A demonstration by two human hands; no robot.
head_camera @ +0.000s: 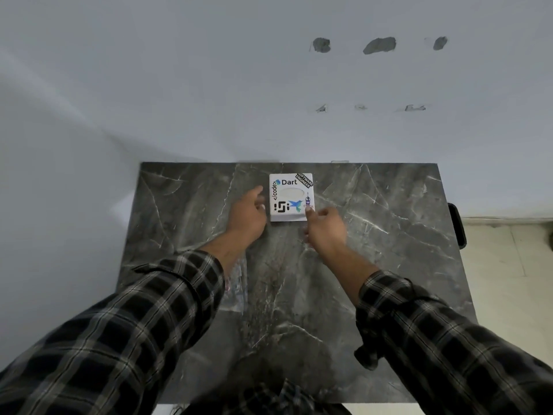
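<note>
A white square box covered with stickers (Dart, code, a hummingbird, a black software-engineer label) lies near the far edge of a dark marble table. My left hand rests against the box's left side, fingers loosely bent. My right hand reaches to the box's near right corner, its fingertips touching a small sticker there. Whether the fingers pinch that sticker is unclear.
A clear plastic packet lies on the table, partly under my left forearm. A pale wall with chipped patches rises behind the table. A dark object sits at the table's right edge, over a light tiled floor.
</note>
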